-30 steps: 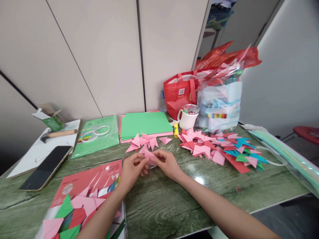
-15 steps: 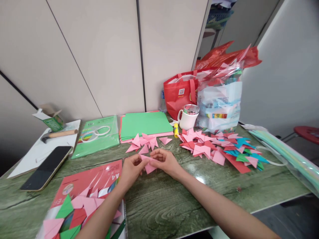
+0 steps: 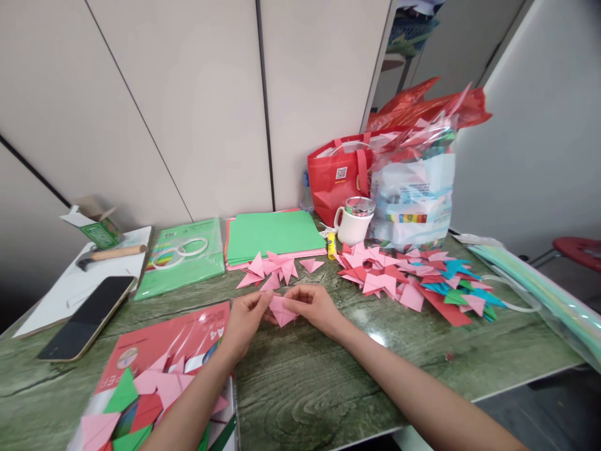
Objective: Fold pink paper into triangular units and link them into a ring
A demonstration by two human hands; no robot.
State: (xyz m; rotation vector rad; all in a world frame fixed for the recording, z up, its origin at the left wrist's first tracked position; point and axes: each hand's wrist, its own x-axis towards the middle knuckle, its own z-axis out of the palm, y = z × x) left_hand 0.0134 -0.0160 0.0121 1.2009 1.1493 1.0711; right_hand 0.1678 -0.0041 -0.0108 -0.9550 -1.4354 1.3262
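Both my hands meet over the green marbled table (image 3: pixel 305 388), pinching a small folded pink paper piece (image 3: pixel 282 310). My left hand (image 3: pixel 245 322) grips its left corner and my right hand (image 3: pixel 315 307) holds its right side. Just beyond my fingers lies a small cluster of folded pink pieces (image 3: pixel 275 268). To the right spreads a bigger heap of pink, red, blue and green folded pieces (image 3: pixel 413 279).
A stack of green sheets (image 3: pixel 272 235) lies behind the cluster. A red paper pack with cut triangles (image 3: pixel 154 369) sits near left, beside a phone (image 3: pixel 87 316). A white mug (image 3: pixel 354 222), yellow glue stick (image 3: pixel 331 245), red bag (image 3: pixel 338 175) and plastic bag (image 3: pixel 416 188) stand at the back.
The pink piece has opened out between my fingers and now shows as a wider triangle. My hands stay in about the same place.
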